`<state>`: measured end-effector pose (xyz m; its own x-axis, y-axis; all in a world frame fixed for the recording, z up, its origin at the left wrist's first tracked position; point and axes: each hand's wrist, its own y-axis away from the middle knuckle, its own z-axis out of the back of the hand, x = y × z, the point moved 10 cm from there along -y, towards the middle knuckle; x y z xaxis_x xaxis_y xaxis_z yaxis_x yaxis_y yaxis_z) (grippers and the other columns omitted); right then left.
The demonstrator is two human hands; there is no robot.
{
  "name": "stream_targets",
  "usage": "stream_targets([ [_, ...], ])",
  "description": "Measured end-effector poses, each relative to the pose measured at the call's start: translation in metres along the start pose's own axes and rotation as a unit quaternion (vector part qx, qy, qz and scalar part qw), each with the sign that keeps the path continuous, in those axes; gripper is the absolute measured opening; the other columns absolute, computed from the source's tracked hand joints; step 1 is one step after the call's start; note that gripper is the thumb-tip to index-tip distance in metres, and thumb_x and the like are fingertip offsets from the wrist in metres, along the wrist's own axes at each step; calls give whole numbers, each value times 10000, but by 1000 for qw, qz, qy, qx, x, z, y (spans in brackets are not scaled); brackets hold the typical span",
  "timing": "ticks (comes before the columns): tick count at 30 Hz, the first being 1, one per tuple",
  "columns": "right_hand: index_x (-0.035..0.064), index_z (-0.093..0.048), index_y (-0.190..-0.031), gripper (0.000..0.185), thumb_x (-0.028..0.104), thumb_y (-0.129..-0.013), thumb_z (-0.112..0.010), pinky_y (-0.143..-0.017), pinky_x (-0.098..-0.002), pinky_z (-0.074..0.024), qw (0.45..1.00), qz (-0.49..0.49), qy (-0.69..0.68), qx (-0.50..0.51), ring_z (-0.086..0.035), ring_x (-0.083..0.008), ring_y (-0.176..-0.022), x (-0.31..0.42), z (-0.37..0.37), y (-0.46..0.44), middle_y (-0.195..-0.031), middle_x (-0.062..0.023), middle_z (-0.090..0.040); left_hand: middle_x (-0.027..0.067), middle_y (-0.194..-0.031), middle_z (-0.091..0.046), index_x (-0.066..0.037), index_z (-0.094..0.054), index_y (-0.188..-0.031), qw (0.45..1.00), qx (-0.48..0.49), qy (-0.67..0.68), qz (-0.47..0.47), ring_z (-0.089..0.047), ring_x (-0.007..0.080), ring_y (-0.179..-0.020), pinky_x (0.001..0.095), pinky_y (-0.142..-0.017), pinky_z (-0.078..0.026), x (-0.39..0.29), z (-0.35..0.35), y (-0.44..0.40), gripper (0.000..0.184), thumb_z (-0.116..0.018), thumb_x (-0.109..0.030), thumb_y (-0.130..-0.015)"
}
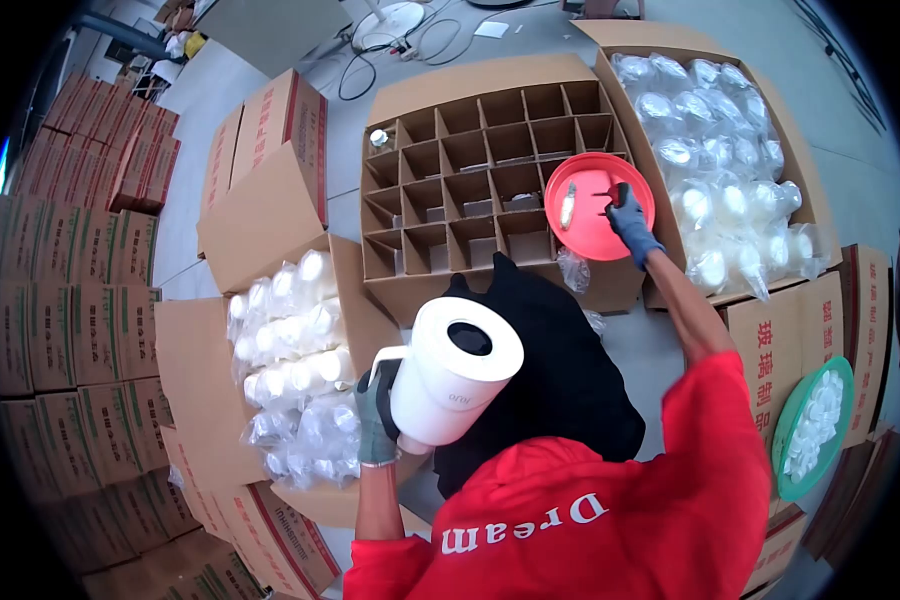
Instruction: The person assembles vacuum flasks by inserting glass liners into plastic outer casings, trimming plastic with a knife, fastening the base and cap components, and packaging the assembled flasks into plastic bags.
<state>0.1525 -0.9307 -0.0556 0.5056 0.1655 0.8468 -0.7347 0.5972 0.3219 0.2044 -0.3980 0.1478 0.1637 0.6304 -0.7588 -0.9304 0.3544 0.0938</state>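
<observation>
Close to the camera, a white jug (455,375), held tilted above the black cloth (565,375) over the lap. Gripped at its handle by the gloved left hand (378,415), fingers wrapped and closed, probably to steady the weight from the side and leave the dark round opening in plain view. Farther out, the gloved right hand (630,222), fingers partly curled over a dark red-and-black item (616,197) at the red basin (595,238); cannot tell how firmly held, if at all. Beside it in the basin, a slim pale tool (568,206). Basin set across the corner of the divided carton (500,262), likely for easy reach, but covering several cells. On either side, open cartons of plastic-wrapped white pieces (288,325), hemming in both arms; to the right, a green basin (782,480) of small white bits; at left, stacked cartons (45,345).
</observation>
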Motion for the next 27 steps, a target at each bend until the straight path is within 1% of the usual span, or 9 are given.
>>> stream_targets([
  [1,90,-476,-1146,363,160,-835,-649,-687,-327,-538,977,-45,-201,52,-646,-201,-835,1,-7,17,-951,-91,-611,153,-878,-676,-25,-666,-1020,995,11,-76,-70,-656,278,-773,377,-673,-502,-16,-2,-4,208,-506,-117,-923],
  [5,51,-544,-1149,322,119,-846,-629,-689,-299,-513,924,111,-282,235,-611,-168,-781,162,-37,173,-946,-78,-616,145,-835,-665,-67,-689,-950,978,49,-126,-157,-648,307,-745,376,-643,-490,-29,-20,-21,175,-577,-61,-817],
  [7,47,-527,-1222,472,98,-774,-668,-814,-362,-507,867,460,-82,172,-602,-244,-886,218,-33,239,-1022,-112,-616,144,-833,-669,-53,-694,-951,969,64,-131,-199,-653,284,-733,357,-639,-496,-50,-28,-18,163,-578,-72,-838],
  [9,63,-538,-1233,555,110,-704,-699,-934,-444,-440,814,526,-14,245,-534,-333,-1048,233,-58,269,-1123,-137,-574,142,-838,-674,-44,-693,-975,965,73,-119,-221,-656,261,-728,345,-642,-499,-54,-34,-16,171,-575,-83,-857],
  [15,113,-552,-1245,605,140,-667,-726,-970,-495,-421,710,638,40,297,-511,-394,-1128,232,-70,327,-1188,-159,-552,88,-886,-699,16,-683,-1006,956,188,201,98,-641,153,-756,293,-668,-505,24,-61,-19,220,-554,-99,-870],
  [19,42,-543,-1124,374,176,-795,-661,-765,-354,-514,925,323,4,202,-647,-307,-868,209,-63,299,-984,-134,-635,117,-889,-704,17,-688,-952,990,14,137,-23,-666,194,-766,315,-680,-514,-22,-18,-10,171,-583,-60,-841],
  [22,23,-531,-1078,322,261,-884,-625,-692,-320,-497,917,29,-334,214,-601,-139,-775,134,-94,271,-888,-63,-596,150,-923,-700,-4,-687,-919,970,-61,-14,-236,-673,313,-887,386,-842,-512,-117,8,7,191,-566,-6,-771],
  [26,54,-556,-999,266,310,-934,-587,-563,-252,-451,943,188,-250,114,-554,-77,-677,164,-68,264,-801,4,-563,144,-894,-703,7,-671,-880,915,-85,-73,-388,-676,317,-933,462,-973,-470,-174,15,10,226,-520,31,-713],
  [27,63,-559,-986,264,322,-940,-583,-540,-242,-428,920,101,-329,187,-535,-61,-654,152,-85,256,-781,12,-555,140,-891,-702,-1,-663,-863,899,-95,-91,-418,-675,321,-935,473,-970,-472,-192,15,14,191,-541,21,-717],
])
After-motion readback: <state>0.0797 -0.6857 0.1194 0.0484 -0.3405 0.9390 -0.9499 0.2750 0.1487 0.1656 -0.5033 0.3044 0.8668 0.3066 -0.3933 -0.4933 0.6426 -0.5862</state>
